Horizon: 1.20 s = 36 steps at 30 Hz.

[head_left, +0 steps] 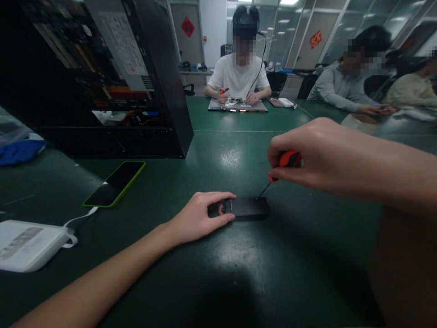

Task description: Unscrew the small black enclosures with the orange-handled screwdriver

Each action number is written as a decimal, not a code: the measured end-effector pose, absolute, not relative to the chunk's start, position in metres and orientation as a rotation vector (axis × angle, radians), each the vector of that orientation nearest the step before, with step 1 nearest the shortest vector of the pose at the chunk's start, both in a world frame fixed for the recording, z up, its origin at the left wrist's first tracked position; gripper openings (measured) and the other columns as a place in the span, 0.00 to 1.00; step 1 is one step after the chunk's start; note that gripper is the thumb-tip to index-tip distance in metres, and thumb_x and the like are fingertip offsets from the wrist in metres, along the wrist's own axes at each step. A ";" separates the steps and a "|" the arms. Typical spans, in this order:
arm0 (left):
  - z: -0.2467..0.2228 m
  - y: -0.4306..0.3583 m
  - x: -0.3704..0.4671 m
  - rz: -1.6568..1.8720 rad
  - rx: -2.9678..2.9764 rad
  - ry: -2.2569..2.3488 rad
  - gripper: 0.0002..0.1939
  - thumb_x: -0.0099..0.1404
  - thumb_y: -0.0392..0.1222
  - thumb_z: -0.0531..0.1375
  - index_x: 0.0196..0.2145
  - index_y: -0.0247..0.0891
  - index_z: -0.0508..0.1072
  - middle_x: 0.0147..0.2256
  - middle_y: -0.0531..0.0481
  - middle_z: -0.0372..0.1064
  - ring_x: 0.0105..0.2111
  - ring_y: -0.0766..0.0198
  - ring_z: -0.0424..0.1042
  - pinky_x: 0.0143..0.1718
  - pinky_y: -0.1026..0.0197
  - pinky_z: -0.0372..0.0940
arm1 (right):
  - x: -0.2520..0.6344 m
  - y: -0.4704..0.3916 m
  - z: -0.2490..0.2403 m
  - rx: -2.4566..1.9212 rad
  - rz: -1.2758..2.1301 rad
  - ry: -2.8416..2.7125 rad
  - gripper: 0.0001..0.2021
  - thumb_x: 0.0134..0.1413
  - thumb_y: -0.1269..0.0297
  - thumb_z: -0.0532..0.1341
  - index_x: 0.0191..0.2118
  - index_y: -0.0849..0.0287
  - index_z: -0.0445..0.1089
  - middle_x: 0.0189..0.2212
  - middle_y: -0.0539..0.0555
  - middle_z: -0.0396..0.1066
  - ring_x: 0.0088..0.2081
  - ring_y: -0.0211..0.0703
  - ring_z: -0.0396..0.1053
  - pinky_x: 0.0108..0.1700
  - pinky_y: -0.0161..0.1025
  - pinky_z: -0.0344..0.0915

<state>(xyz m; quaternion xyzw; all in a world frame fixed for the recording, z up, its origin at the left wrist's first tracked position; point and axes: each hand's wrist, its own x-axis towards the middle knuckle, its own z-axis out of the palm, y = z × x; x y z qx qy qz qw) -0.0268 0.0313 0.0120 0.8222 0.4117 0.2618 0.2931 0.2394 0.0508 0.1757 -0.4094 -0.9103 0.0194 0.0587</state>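
A dark green, glossy table (290, 264) reflects light in pale patches. A small black box (251, 208) lies near its middle. To the left, a phone (116, 183) with a lime-green edge lies face up, joined by a white cable (78, 217) to a white power bank (41, 250). Behind the phone stands a large, open black computer case (174, 91); a flat panel (218, 108) lies at the far side.

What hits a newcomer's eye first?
First is the red-and-black screwdriver in the right hand, angled down to the black box gripped by the left hand, mid-picture. Next comes the open computer case filling the upper left, with a green-edged smartphone in front.
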 end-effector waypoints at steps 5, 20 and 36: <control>0.012 0.032 -0.027 0.695 2.192 1.095 0.22 0.68 0.47 0.68 0.58 0.42 0.77 0.40 0.50 0.79 0.37 0.60 0.77 0.45 0.57 0.71 | 0.241 0.055 0.173 -1.214 0.072 -2.796 0.04 0.58 0.64 0.66 0.35 0.57 0.78 0.29 0.51 0.76 0.29 0.39 0.72 0.31 0.36 0.61; 0.011 0.032 -0.027 0.689 2.205 1.100 0.22 0.68 0.48 0.68 0.58 0.42 0.76 0.42 0.49 0.80 0.38 0.60 0.78 0.46 0.57 0.70 | 0.233 0.051 0.171 -1.179 0.062 -2.777 0.06 0.59 0.67 0.64 0.31 0.58 0.76 0.24 0.49 0.73 0.25 0.34 0.66 0.28 0.34 0.53; 0.010 0.031 -0.027 0.688 2.225 1.091 0.22 0.69 0.47 0.67 0.58 0.42 0.75 0.43 0.51 0.79 0.38 0.61 0.77 0.43 0.60 0.69 | 0.233 0.055 0.170 -1.245 0.035 -2.783 0.07 0.61 0.61 0.66 0.36 0.58 0.78 0.26 0.51 0.74 0.26 0.38 0.67 0.29 0.37 0.54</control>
